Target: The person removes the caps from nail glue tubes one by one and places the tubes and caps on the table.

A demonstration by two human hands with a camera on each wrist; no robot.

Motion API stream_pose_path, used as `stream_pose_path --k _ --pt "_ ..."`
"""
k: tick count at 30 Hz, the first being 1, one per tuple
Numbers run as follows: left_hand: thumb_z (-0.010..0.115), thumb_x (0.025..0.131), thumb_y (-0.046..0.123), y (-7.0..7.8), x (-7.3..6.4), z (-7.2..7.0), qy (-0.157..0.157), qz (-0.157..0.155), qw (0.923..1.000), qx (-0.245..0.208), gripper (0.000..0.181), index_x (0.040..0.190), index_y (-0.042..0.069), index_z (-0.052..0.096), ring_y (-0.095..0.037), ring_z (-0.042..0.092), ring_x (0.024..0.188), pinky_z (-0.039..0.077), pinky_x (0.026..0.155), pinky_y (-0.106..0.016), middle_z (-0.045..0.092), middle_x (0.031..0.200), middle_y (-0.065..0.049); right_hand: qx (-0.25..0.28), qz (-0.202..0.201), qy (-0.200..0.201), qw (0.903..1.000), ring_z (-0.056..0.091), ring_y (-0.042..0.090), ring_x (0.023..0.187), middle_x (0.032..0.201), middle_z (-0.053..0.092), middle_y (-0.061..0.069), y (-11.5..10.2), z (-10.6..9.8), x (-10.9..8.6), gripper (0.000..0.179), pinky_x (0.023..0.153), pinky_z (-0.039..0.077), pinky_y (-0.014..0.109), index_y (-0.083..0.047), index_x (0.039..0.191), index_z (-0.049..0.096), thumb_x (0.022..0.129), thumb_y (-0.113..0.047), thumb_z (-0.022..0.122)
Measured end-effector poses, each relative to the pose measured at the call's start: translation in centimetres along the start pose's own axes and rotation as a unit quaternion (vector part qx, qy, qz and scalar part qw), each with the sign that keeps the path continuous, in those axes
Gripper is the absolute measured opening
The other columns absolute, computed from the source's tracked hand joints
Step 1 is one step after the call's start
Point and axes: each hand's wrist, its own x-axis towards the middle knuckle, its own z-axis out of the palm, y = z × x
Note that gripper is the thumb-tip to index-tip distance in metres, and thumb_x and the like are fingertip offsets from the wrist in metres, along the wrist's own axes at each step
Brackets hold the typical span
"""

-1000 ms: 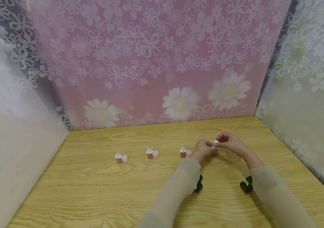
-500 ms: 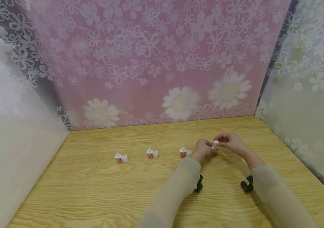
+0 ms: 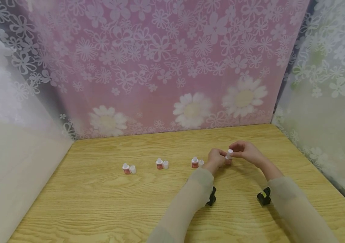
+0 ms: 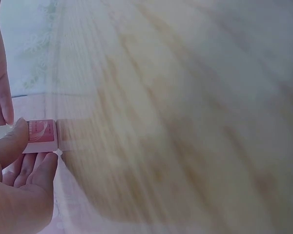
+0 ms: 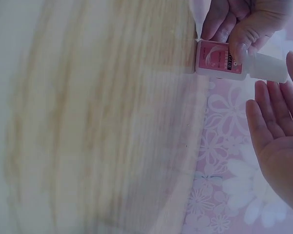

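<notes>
My left hand (image 3: 217,158) grips a small white bottle with a red label (image 5: 219,57), its thumb across the label in the right wrist view. In the left wrist view the bottle stands upright on the table, lying sideways in the picture. Over its top sits a white cap (image 3: 230,153). My right hand (image 3: 246,153) pinches this cap between thumb and fingers. Whether the cap touches the bottle's shoulder, I cannot tell. Three like bottles stand in a row to the left: a near one (image 3: 195,163), a middle one (image 3: 159,164) and a far-left one (image 3: 126,169).
Beside each of the three bottles stands a white cap: the right one (image 3: 201,163), the middle one (image 3: 166,164) and the left one (image 3: 133,169). The wooden table (image 3: 123,206) meets a pink flowered curtain (image 3: 148,84) behind and pale sheets on both sides.
My right hand's fingers have shifted slightly at the cap and the right wrist has drifted a little to the right. The left hand and the three other bottles stay put.
</notes>
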Motion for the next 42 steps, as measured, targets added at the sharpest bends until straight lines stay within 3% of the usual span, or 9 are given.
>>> stream_pose_path --k 9,16,34,42 --pt "0.078 0.064 0.003 -0.11 -0.30 -0.23 -0.004 0.018 0.9998 0.007 0.013 0.070 0.007 0.068 -0.010 0.046 0.056 0.040 0.053 -0.026 0.055 0.062 0.003 -0.028 0.017 0.024 0.9992 0.055 0.022 0.084 0.093 0.059 0.012 0.55 0.43 0.29 0.036 0.071 0.045 0.038 0.002 0.100 0.055 0.078 -0.024 0.069" --pt "0.077 0.067 0.006 -0.16 -0.69 -0.41 -0.010 0.025 0.9996 0.006 0.008 0.070 0.008 0.069 -0.009 0.048 0.060 0.041 0.056 -0.026 0.056 0.064 0.003 -0.054 0.008 0.030 0.9980 0.055 0.021 0.079 0.087 0.058 0.009 0.70 0.71 0.40 0.034 0.067 0.044 0.035 0.000 0.094 0.056 0.078 -0.026 0.069" --pt "0.077 0.065 0.000 0.16 -0.74 -0.47 -0.013 0.017 0.9998 0.000 0.013 0.072 0.007 0.068 -0.011 0.049 0.061 0.043 0.059 -0.028 0.056 0.066 0.002 -0.045 -0.013 0.009 0.9989 0.054 0.028 0.090 0.097 0.058 0.014 0.49 0.43 0.29 0.022 0.072 0.044 0.038 0.004 0.103 0.056 0.086 -0.010 0.059" --pt "0.078 0.065 0.005 0.07 -0.41 -0.21 -0.007 0.022 0.9997 0.008 0.011 0.071 0.008 0.069 -0.010 0.050 0.063 0.044 0.060 -0.027 0.056 0.067 0.003 -0.062 -0.011 0.021 0.9978 0.055 0.024 0.083 0.091 0.058 0.011 0.23 0.69 0.39 0.029 0.067 0.045 0.035 0.001 0.098 0.056 0.080 -0.020 0.067"
